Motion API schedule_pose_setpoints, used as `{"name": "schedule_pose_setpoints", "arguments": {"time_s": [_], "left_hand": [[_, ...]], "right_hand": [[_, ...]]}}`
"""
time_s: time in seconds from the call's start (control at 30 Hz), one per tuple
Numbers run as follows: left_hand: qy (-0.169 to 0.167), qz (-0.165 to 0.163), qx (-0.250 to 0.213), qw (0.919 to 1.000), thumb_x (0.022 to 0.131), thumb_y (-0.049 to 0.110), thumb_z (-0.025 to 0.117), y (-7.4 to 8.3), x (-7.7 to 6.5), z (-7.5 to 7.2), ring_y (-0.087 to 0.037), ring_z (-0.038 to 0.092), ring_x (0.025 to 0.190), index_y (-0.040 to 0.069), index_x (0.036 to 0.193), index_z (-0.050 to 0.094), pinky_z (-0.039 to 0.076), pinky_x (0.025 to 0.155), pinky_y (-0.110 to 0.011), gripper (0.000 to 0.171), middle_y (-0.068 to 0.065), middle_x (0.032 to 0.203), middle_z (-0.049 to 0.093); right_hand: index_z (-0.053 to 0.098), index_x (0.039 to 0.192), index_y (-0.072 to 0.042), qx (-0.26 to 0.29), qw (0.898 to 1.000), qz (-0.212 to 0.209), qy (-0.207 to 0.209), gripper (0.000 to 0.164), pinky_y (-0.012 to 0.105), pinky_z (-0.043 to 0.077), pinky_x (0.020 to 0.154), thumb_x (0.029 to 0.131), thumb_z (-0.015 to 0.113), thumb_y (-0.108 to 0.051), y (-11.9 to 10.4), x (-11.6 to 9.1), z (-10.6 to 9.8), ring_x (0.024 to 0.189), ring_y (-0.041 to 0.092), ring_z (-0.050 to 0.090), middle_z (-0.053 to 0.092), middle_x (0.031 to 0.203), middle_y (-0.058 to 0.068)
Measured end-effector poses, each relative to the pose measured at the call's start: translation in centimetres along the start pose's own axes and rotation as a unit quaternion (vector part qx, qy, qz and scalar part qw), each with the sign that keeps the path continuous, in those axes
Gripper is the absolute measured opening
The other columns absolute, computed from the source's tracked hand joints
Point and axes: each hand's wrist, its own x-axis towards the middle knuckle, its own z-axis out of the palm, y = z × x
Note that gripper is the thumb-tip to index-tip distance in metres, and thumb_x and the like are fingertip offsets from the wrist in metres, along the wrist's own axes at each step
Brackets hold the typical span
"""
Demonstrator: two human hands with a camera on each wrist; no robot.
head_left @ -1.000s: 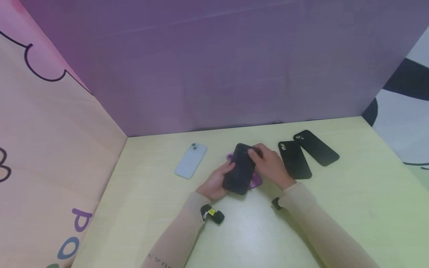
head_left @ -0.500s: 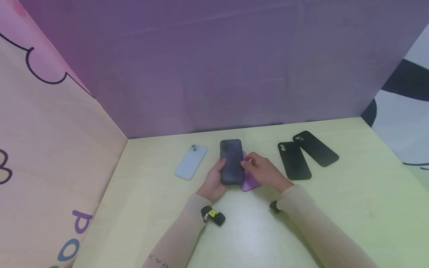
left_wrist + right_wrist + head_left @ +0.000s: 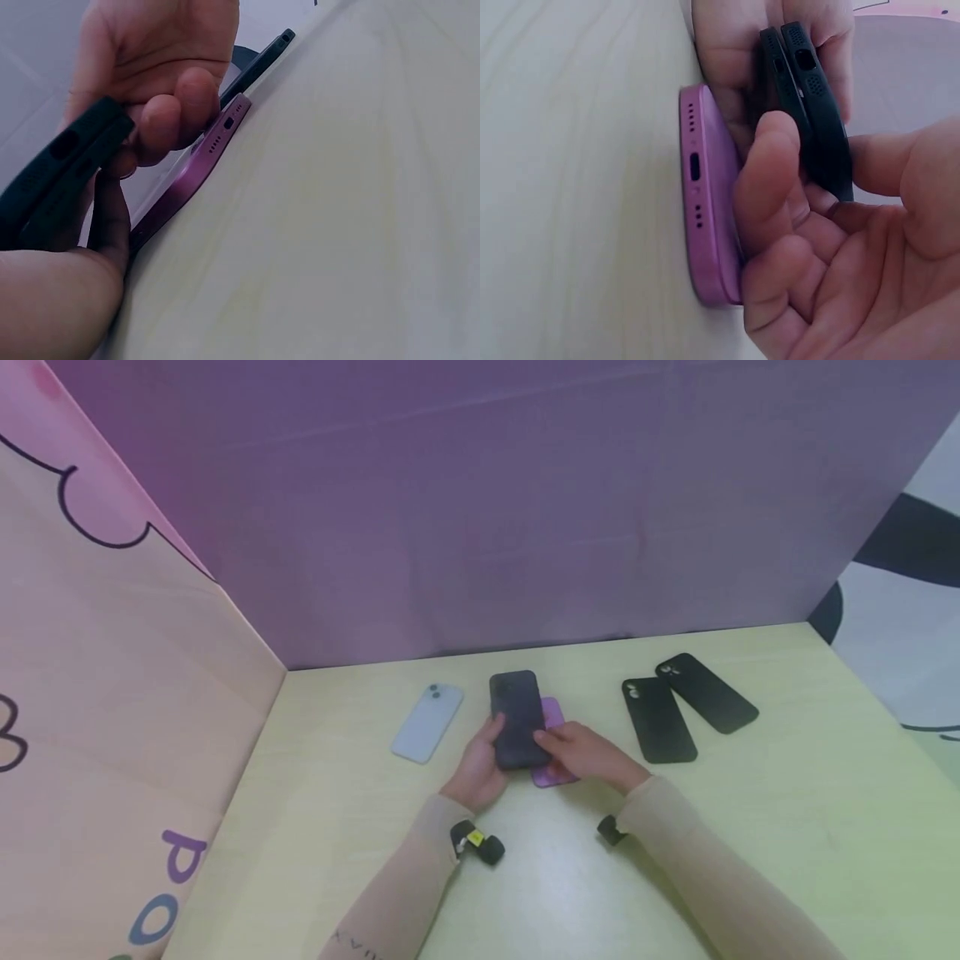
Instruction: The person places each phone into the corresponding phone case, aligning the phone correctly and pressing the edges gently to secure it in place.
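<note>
A black phone case [image 3: 516, 714] is held just above the table, back side up. Against its inner side sits a dark phone [image 3: 781, 75]; a thin gap shows between the two at the end with the port. My left hand [image 3: 477, 768] grips the pair from the left, thumb on the case's back. My right hand [image 3: 596, 756] pinches the right edge near the lower end, thumb on top and fingers underneath. Below and slightly right lies a purple phone [image 3: 705, 180] on the table, partly hidden by the case and my right fingers.
To the left, a pale blue phone [image 3: 427, 723] lies on the light table [image 3: 337, 793]. Two black phone cases [image 3: 660, 722] lie at the right, one slightly overlapping the other. A purple fabric wall [image 3: 480, 527] stands along the table's back edge.
The case and phone have turned from tilted to nearly upright and shifted slightly left. My right hand has slid from the upper right corner down to the lower right edge.
</note>
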Motion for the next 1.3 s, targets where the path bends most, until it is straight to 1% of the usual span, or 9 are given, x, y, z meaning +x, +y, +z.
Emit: {"name": "schedule_pose_setpoints", "arguments": {"time_s": [0.17,0.33,0.5,0.63,0.7,0.87,0.97,1.13,1.3], "left_hand": [[-0.006,0.005,0.029,0.9996,0.112,0.027,0.035,-0.1,0.1,0.0,-0.027,0.026,0.157,0.028,0.165,0.015,0.024,0.130,-0.042,0.056,-0.003,0.171,0.025],[-0.001,0.011,0.072,0.9973,0.110,0.019,0.041,-0.1,0.1,0.1,-0.024,0.025,0.157,0.023,0.164,0.022,0.023,0.130,-0.040,0.058,-0.002,0.171,0.026],[0.000,0.018,0.127,0.9918,0.107,0.016,0.048,-0.1,0.1,0.1,-0.026,0.035,0.153,0.020,0.161,0.031,0.027,0.129,-0.042,0.057,-0.004,0.165,0.037],[0.002,0.021,0.162,0.9866,0.106,0.015,0.050,-0.1,0.1,0.0,-0.026,0.041,0.150,0.019,0.159,0.033,0.031,0.127,-0.042,0.056,-0.005,0.163,0.041],[0.007,0.021,0.171,0.9849,0.106,0.014,0.051,-0.1,0.1,0.0,-0.027,0.044,0.148,0.016,0.157,0.035,0.034,0.126,-0.042,0.054,-0.007,0.161,0.043],[0.011,0.020,0.175,0.9844,0.106,0.014,0.051,0.1,-0.2,0.0,-0.030,0.047,0.144,0.006,0.151,0.039,0.038,0.123,-0.041,0.047,-0.016,0.156,0.046],[0.015,0.011,0.168,0.9857,0.105,0.015,0.053,0.2,-0.2,0.0,-0.029,0.048,0.144,0.007,0.150,0.041,0.040,0.122,-0.040,0.048,-0.015,0.154,0.049],[0.025,-0.001,0.160,0.9868,0.103,0.016,0.057,0.2,0.0,-0.2,-0.029,0.047,0.146,0.010,0.152,0.042,0.039,0.123,-0.041,0.052,-0.013,0.156,0.048],[0.031,-0.003,0.162,0.9863,0.103,0.016,0.058,0.1,0.1,-0.2,-0.030,0.046,0.146,0.009,0.154,0.042,0.039,0.123,-0.041,0.054,-0.013,0.157,0.047]], "right_hand": [[0.069,0.104,-0.002,0.031,0.999,0.028,-0.015,0.042,0.027,0.056,0.062,0.109,0.046,-0.036,0.7,0.4,-0.2,0.061,0.013,0.061,0.070,0.072,0.005],[0.070,0.106,0.000,0.057,0.998,0.033,-0.020,0.044,0.029,0.058,0.065,0.109,0.045,-0.037,1.2,0.7,-0.7,0.061,0.014,0.065,0.072,0.074,0.006],[0.070,0.108,0.000,0.066,0.997,0.030,-0.017,0.045,0.030,0.058,0.068,0.110,0.044,-0.037,1.5,0.8,-1.1,0.062,0.015,0.067,0.072,0.072,0.005],[0.070,0.103,0.000,0.069,0.997,0.027,-0.011,0.045,0.030,0.056,0.071,0.110,0.045,-0.036,1.6,0.7,-1.2,0.062,0.015,0.067,0.071,0.069,0.004],[0.070,0.102,0.000,0.071,0.997,0.027,-0.006,0.045,0.029,0.055,0.068,0.110,0.045,-0.036,1.6,0.7,-1.2,0.061,0.015,0.067,0.071,0.068,0.003],[0.070,0.104,0.004,0.072,0.997,0.017,-0.001,0.044,0.027,0.055,0.060,0.110,0.045,-0.032,1.7,0.8,-1.4,0.058,0.012,0.066,0.071,0.067,0.002],[0.070,0.105,0.005,0.070,0.997,0.014,-0.002,0.044,0.027,0.055,0.059,0.110,0.045,-0.031,1.7,0.8,-1.4,0.058,0.011,0.066,0.071,0.069,0.002],[0.070,0.104,0.005,0.067,0.998,0.015,-0.003,0.043,0.027,0.056,0.060,0.110,0.044,-0.029,1.5,0.6,-1.4,0.059,0.012,0.067,0.072,0.069,0.003],[0.069,0.101,0.005,0.073,0.997,0.017,0.000,0.041,0.028,0.055,0.057,0.110,0.045,-0.027,1.5,0.6,-1.3,0.057,0.012,0.067,0.071,0.066,0.002]]}}
